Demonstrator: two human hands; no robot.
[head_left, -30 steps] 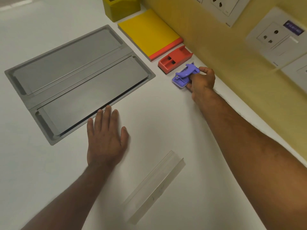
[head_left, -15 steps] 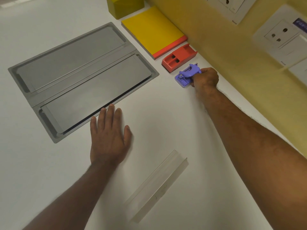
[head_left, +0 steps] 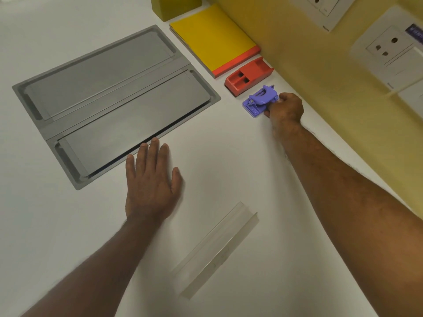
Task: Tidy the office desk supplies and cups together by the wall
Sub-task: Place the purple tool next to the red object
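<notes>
Beside the grey desk hatch [head_left: 114,101] the left hand [head_left: 150,184] lies flat and empty, steadying, while by the wall the right hand [head_left: 285,108] grips the purple hole punch [head_left: 258,101], best nudged snug against the red stapler [head_left: 248,77] before letting go.

2 bare forearms reach in from the bottom edge, with no sleeves, watch, rings or gloves showing. The left hand [head_left: 150,184] shows 4 short-nailed fingers and a thumb. The right hand [head_left: 286,108] shows only its back; fine hair lines that forearm.
</notes>
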